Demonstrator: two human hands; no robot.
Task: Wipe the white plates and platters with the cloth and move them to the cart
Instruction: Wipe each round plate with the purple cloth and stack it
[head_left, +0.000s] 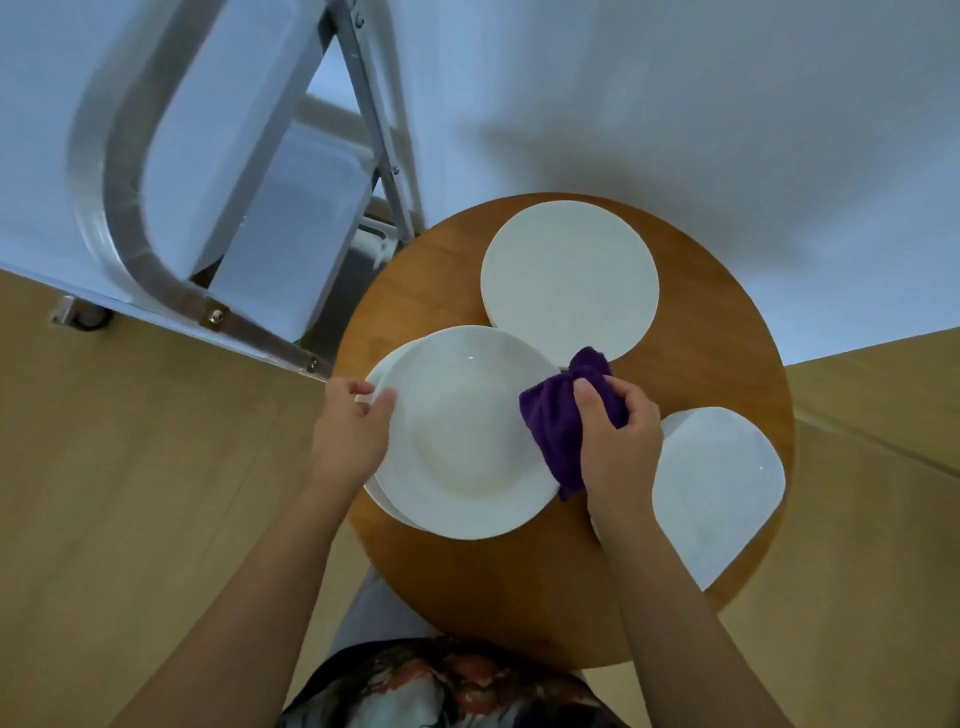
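A round white plate (462, 441) lies tilted atop a stack of plates at the left of the round wooden table (722, 358). My left hand (350, 431) grips its left rim, thumb on top. My right hand (615, 441) holds a bunched purple cloth (556, 426) against the plate's right edge. A second stack of round white plates (569, 280) sits at the back of the table. White rounded platters (719, 488) lie at the right, partly under my right forearm.
A metal cart (124, 218) with white trays (291, 249) stands to the left behind the table, its frame leg (374, 119) close to the table's rim. White wall behind; light wooden floor on both sides.
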